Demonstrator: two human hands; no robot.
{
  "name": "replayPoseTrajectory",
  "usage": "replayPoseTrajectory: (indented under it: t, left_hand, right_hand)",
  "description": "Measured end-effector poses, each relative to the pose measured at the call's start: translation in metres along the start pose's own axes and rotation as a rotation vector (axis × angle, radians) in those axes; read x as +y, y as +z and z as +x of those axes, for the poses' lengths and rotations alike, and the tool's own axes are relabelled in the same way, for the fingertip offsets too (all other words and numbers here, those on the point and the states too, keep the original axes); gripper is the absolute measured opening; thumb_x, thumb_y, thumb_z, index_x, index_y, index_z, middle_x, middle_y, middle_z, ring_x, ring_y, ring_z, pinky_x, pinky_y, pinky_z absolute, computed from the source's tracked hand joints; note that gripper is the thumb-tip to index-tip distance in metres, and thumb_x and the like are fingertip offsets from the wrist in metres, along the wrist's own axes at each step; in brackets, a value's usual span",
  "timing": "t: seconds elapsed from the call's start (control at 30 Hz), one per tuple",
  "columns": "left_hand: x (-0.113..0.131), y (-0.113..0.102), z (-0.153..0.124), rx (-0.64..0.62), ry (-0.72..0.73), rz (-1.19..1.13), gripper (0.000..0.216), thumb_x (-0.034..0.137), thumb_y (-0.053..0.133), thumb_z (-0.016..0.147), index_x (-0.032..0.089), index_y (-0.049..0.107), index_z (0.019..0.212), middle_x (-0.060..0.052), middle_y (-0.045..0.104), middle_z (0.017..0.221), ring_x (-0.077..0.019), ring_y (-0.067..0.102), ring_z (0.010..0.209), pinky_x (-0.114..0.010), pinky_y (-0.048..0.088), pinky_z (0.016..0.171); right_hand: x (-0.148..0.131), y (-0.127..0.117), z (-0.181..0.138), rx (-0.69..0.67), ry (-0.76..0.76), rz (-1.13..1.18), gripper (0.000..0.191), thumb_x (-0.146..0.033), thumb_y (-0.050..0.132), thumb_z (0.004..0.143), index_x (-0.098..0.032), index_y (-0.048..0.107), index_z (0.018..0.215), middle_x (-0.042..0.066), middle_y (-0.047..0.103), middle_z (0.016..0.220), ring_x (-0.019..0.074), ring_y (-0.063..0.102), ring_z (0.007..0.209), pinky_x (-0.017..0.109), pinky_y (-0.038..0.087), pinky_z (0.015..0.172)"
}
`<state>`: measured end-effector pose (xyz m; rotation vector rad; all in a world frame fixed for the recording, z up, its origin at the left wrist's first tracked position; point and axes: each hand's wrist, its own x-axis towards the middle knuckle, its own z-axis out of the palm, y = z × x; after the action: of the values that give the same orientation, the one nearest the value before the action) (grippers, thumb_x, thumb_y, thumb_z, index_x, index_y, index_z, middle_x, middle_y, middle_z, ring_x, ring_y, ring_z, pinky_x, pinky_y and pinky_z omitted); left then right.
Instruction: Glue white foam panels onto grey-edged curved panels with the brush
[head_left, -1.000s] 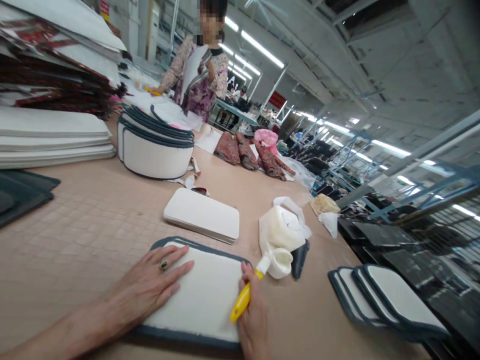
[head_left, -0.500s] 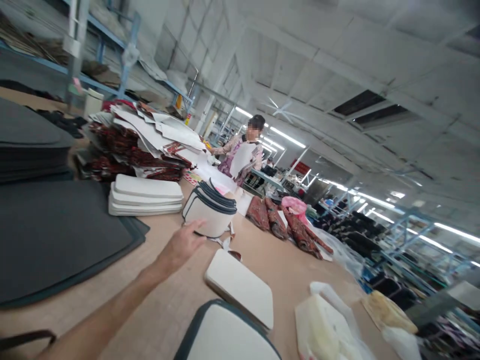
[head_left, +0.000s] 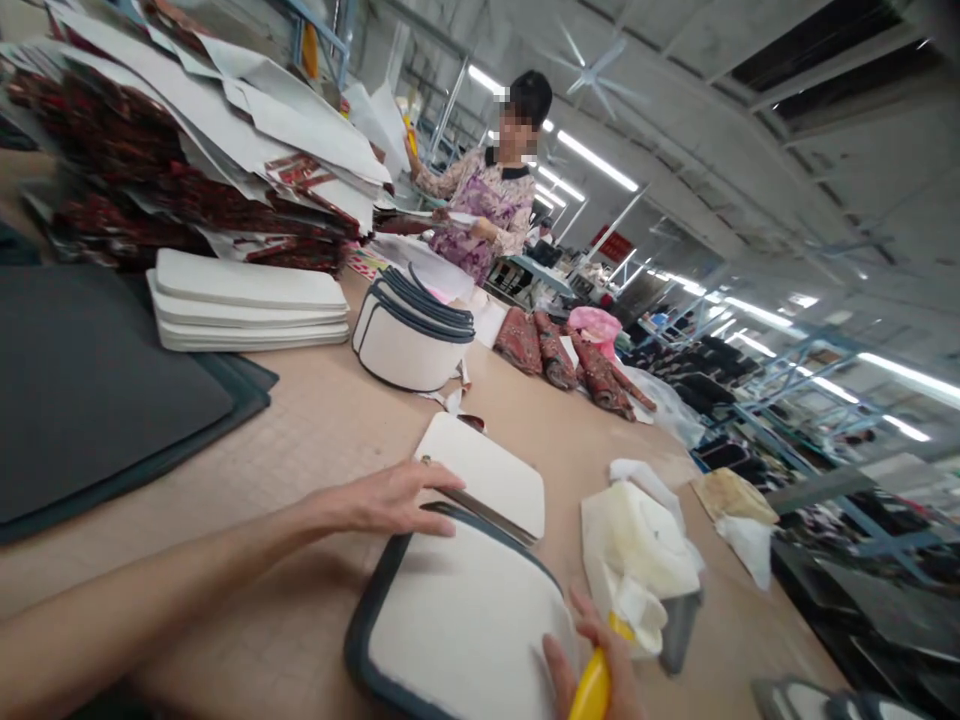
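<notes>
A white panel with a dark border (head_left: 465, 620) lies in front of me on the brown table. My left hand (head_left: 397, 497) is at its far left corner, fingers stretched out and apart, thumb over the dark edge. My right hand (head_left: 604, 650) is at the panel's right edge, closed around a yellow-handled tool (head_left: 591, 688); I cannot make out the tool's working end. Just beyond the panel is a stack of smaller white pads (head_left: 487, 470), with the left fingertips close to its near edge.
Curved white pieces with dark edges (head_left: 416, 345), a white pad stack (head_left: 251, 300) and dark sheets (head_left: 112, 380) lie at the left. Behind them rises a patterned fabric pile (head_left: 187, 150). A crumpled pale bag (head_left: 637, 540) lies right. Another person (head_left: 487, 200) stands across the table.
My left hand has come from the curved pieces to the bordered panel. My right hand with the yellow-handled tool has entered view. The camera has tilted down, and the other person has moved their arms.
</notes>
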<state>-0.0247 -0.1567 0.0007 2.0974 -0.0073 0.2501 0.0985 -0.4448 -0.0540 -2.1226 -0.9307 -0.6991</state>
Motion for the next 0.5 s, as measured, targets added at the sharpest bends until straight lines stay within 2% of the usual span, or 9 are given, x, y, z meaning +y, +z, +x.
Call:
replayPoseTrajectory:
  t: [0.07, 0.13, 0.23, 0.37, 0.5]
  left_hand:
    - [0.002, 0.017, -0.003, -0.103, -0.041, 0.032, 0.068, 0.044, 0.067, 0.071, 0.016, 0.046, 0.129, -0.012, 0.052, 0.127, -0.0273, 0.049, 0.113, -0.035, 0.036, 0.097]
    - [0.001, 0.03, -0.002, -0.118, -0.059, 0.042, 0.08, 0.047, 0.071, 0.065, 0.015, 0.042, 0.131, -0.013, 0.049, 0.128, -0.0294, 0.046, 0.114, -0.037, 0.035, 0.098]
    - [-0.006, 0.04, 0.0, -0.102, -0.005, 0.006, 0.077, 0.048, 0.072, 0.063, 0.016, 0.045, 0.128, -0.01, 0.05, 0.12, -0.027, 0.048, 0.108, -0.034, 0.037, 0.095]
    - [-0.017, 0.045, 0.001, -0.111, 0.06, -0.033, 0.06, 0.046, 0.064, 0.073, 0.022, 0.046, 0.125, -0.006, 0.05, 0.113, -0.024, 0.047, 0.104, -0.033, 0.038, 0.093]
    - [-0.017, 0.053, -0.003, -0.089, 0.02, -0.021, 0.045, 0.042, 0.058, 0.079, 0.024, 0.049, 0.119, -0.004, 0.052, 0.111, -0.0237, 0.048, 0.102, -0.034, 0.038, 0.091]
  right_hand:
    - [-0.005, 0.005, 0.0, -0.119, 0.043, 0.055, 0.032, -0.05, 0.053, 0.077, -0.022, 0.05, 0.092, 0.013, 0.064, 0.108, 0.0309, 0.056, 0.108, 0.045, 0.043, 0.09]
    - [-0.007, 0.009, 0.002, -0.262, 0.084, 0.135, 0.035, -0.049, 0.052, 0.078, -0.022, 0.049, 0.1, 0.013, 0.057, 0.12, 0.0309, 0.046, 0.119, 0.049, 0.035, 0.098]
    - [-0.004, 0.014, 0.005, -0.404, 0.172, 0.199, 0.036, -0.041, 0.059, 0.074, -0.022, 0.049, 0.103, 0.011, 0.055, 0.123, 0.0285, 0.049, 0.116, 0.046, 0.036, 0.097]
    - [0.001, 0.019, 0.006, -0.337, 0.183, 0.242, 0.036, -0.039, 0.064, 0.07, -0.021, 0.052, 0.1, 0.008, 0.061, 0.109, 0.0238, 0.058, 0.1, 0.036, 0.046, 0.086]
    - [-0.009, 0.025, 0.008, -0.255, 0.158, 0.21, 0.032, -0.045, 0.062, 0.073, -0.021, 0.056, 0.093, 0.006, 0.064, 0.096, 0.0239, 0.061, 0.09, 0.035, 0.049, 0.077]
